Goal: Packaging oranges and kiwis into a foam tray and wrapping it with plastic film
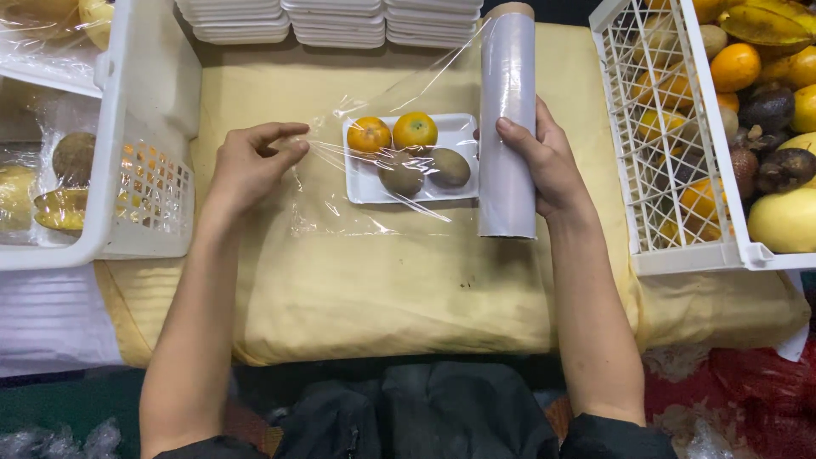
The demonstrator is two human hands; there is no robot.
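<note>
A white foam tray [364, 183] lies on a yellow cloth and holds two oranges [392, 133] and two brown kiwis [423, 170]. A sheet of clear cling film [357, 212] is stretched over the tray. My left hand [248, 164] pinches the film's free edge to the left of the tray. My right hand [544, 161] grips the upright roll of cling film [507, 110] just right of the tray.
A white basket [654, 144] full of mixed fruit stands at the right. Another white basket [136, 170] with wrapped fruit stands at the left. Stacks of empty white trays [331, 21] line the far edge. The yellow cloth [382, 289] covers the work surface.
</note>
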